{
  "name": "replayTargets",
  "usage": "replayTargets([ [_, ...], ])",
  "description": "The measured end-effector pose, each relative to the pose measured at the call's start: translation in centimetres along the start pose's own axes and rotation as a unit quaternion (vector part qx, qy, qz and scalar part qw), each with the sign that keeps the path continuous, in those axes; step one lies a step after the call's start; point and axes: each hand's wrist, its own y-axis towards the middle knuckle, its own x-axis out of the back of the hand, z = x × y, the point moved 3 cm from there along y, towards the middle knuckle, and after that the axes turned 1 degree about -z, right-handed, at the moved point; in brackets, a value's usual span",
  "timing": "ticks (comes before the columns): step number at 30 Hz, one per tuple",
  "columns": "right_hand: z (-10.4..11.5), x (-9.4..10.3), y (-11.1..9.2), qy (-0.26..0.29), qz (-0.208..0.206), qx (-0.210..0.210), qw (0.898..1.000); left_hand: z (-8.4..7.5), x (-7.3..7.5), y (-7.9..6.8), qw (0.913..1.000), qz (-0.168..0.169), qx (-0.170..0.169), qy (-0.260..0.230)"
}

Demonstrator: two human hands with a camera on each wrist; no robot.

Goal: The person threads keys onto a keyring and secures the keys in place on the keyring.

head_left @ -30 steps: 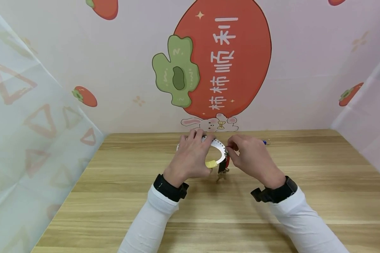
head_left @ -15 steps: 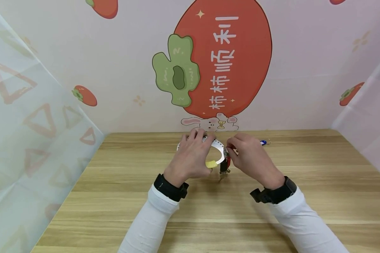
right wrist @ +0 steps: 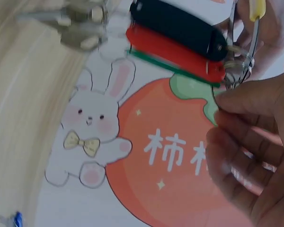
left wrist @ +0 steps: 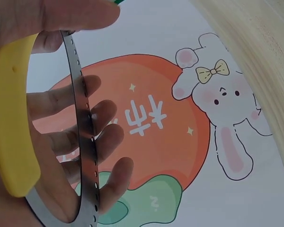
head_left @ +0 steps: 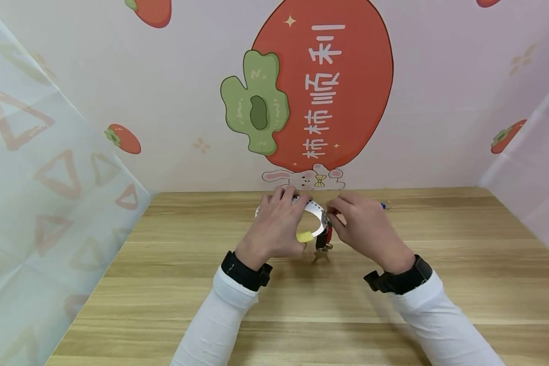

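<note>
My left hand (head_left: 276, 223) grips a flat metal loop (head_left: 318, 212) with a row of holes and a yellow handle (left wrist: 12, 113). Its fingers curl around the perforated band (left wrist: 84, 127) in the left wrist view. At the loop's right side, my right hand (head_left: 366, 223) pinches a thin metal ring between thumb and forefinger; the fingertips partly hide it. Black (right wrist: 177, 30), red (right wrist: 173, 56) and green (right wrist: 165, 68) key tags hang beside the fingertips from small rings on the loop. Blurred metal keys (right wrist: 85, 26) dangle from the tags.
A small blue item with a ring (head_left: 385, 206) lies on the wooden table (head_left: 302, 325) behind the right hand, partly covered. A printed backdrop (head_left: 187, 101) rises at the table's far edge, with side panels left and right.
Both hands stay nearly in place with small finger shifts. The hanging tags and keys swing a little. The blue item showed more half a second ago than now.
</note>
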Motion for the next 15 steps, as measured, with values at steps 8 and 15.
replayTargets([
  [8,-0.61,-0.09,0.09,0.100,-0.006,-0.133,0.986,0.09,0.20,0.00,0.9993,-0.038,0.005,-0.003],
  [15,-0.52,-0.28,0.19,0.098,-0.016,-0.127,0.987,0.01,0.16,-0.06,0.9989,-0.047,0.000,-0.001],
])
